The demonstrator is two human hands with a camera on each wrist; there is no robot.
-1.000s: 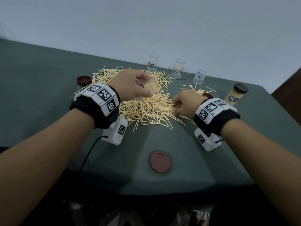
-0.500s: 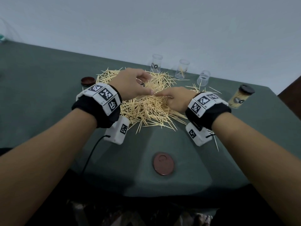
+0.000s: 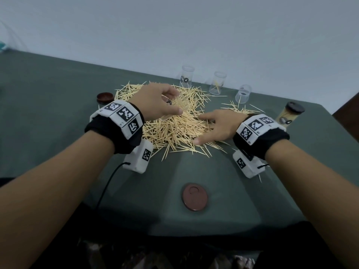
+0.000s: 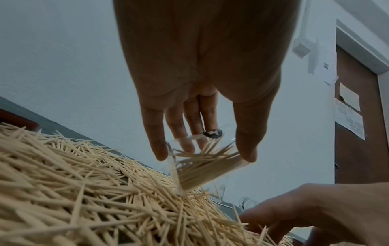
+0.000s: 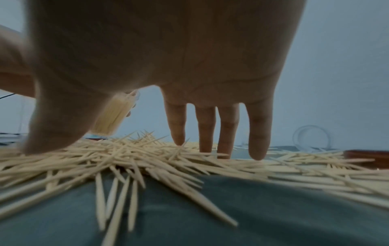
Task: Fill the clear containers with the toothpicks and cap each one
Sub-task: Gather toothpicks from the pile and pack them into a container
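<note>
Left hand (image 3: 157,104) grips a light, slick, tilted container (image 4: 207,164) by its sides; right hand (image 3: 217,127), fingers spread, presses stiff, scatter-prone toothpicks (image 3: 174,131).

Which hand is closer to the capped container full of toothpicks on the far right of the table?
The right hand. It lies open on the toothpick pile, just left of the capped container. The left hand is farther left, gripping an open container.

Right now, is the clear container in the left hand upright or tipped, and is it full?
Tipped and partly full. The clear container leans in the left hand, its bottom corner on the toothpick pile, toothpicks inside, no cap.
</note>
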